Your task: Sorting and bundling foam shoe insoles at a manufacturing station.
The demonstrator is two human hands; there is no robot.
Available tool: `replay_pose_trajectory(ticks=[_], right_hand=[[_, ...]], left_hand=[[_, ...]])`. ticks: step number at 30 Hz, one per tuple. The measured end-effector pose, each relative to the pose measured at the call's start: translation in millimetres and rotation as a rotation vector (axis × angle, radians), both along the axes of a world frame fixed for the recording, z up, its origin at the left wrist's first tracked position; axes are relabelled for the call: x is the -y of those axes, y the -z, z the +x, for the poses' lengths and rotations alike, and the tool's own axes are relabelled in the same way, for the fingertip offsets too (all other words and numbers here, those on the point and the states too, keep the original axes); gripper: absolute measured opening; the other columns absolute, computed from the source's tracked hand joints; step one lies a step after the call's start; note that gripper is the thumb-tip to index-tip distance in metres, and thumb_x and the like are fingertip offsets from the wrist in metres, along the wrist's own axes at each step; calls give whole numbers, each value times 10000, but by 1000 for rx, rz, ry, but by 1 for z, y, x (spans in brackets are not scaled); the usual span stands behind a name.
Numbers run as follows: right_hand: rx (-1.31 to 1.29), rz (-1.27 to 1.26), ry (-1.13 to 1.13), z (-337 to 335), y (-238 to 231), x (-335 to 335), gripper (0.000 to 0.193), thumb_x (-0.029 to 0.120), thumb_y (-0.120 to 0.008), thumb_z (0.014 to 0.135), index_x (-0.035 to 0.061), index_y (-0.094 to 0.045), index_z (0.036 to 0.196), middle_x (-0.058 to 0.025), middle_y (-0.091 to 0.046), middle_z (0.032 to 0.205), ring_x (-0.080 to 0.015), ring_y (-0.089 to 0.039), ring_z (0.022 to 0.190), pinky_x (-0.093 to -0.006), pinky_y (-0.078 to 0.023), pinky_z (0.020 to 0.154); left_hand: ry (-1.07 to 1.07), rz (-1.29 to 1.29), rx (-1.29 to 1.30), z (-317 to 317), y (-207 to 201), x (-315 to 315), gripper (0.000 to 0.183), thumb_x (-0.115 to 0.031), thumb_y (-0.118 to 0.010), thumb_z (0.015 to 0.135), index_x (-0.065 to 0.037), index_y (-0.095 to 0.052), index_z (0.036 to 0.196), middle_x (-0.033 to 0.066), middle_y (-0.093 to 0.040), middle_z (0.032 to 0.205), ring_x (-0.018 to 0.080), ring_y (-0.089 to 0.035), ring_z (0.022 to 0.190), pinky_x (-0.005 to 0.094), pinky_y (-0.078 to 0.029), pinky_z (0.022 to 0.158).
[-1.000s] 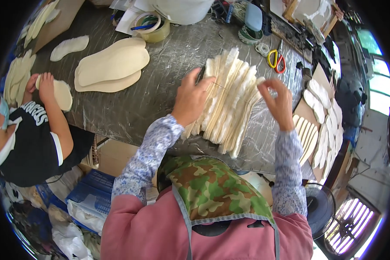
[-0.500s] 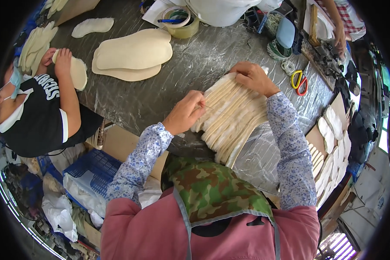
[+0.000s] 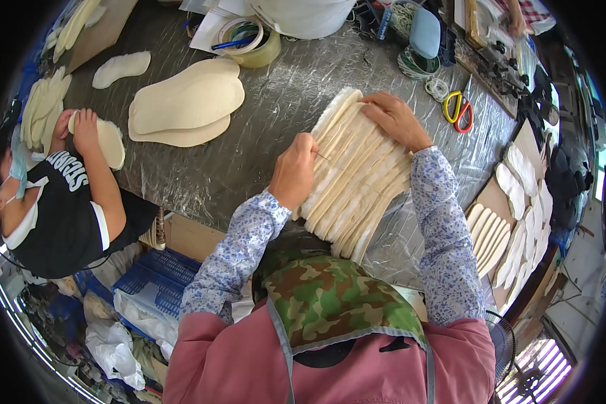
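Note:
A row of cream, fleecy insoles point(image 3: 357, 178) stands packed together on edge in front of me, with their long edges showing. My left hand point(image 3: 295, 170) is closed at the left side of the row, pinching a thin needle point(image 3: 322, 156) whose tip points at the insoles. At the far right end of the row is my right hand point(image 3: 396, 121), its fingers bent over the upper edges and gripping them. Whether a thread runs from the needle is too fine to make out.
Larger cream insoles point(image 3: 185, 101) lie flat at the left. A person point(image 3: 60, 209) there holds another insole point(image 3: 111, 145). Scissors point(image 3: 458, 111), twine point(image 3: 419, 64) and a blue box point(image 3: 425, 32) sit at right, a white bucket point(image 3: 303, 17) at the back. More insoles point(image 3: 488, 236) lie on cardboard.
My left hand has turned, its fist more closed around the needle beside the row. My right hand's fingers have shifted along the far edges. The whole view has shifted a little.

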State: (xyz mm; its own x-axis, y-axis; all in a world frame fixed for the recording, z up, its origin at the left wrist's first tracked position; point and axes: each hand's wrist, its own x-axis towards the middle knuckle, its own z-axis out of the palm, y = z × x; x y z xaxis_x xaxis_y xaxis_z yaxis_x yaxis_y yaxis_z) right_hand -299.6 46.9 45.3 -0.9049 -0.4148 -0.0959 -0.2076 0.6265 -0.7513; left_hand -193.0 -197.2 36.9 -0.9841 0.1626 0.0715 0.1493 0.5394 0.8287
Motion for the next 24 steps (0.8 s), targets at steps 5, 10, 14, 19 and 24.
replay_pose_trajectory(ticks=[5,10,14,19,24], right_hand=[[34,-34,86,2,7,-8,337,320,-586,878,28,-692,1008,-169,-655,1016,-326,-617,960,-393,-477,850],[-157,173,94,4,0,-16,312,323,-586,893,117,-671,1111,-107,-629,1176,-294,-581,1091,-459,-412,949],[-471,155,-37,18,-23,-1,342,321,-605,896,198,-619,1215,-45,-557,1323,-274,-476,1259,-591,-257,1066],[-618,329,-205,57,-8,32,460,359,-551,919,241,-502,1360,-49,-392,1470,-295,-329,1378,-580,-226,1114],[-582,309,-216,61,-5,33,554,435,-522,927,235,-397,1428,-62,-376,1482,-290,-351,1360,-584,-221,1119]], left_hand=[[84,7,85,1,-11,5,118,-13,-553,883,-23,-471,968,191,-595,910,409,-603,838,449,-482,692],[316,-11,168,3,-32,14,158,-29,-548,868,-32,-479,1010,191,-563,1023,408,-584,911,453,-477,751],[354,-117,22,8,-22,12,235,-25,-546,845,-41,-476,1069,215,-457,1236,428,-515,1065,449,-454,872],[329,-153,-141,17,-20,-10,393,-108,-598,858,-63,-458,1223,315,-277,1422,481,-370,1254,504,-358,1003],[356,-386,-232,30,-9,-9,715,-166,-688,812,-110,-316,1420,322,-133,1493,468,-350,1269,538,-326,1007]])
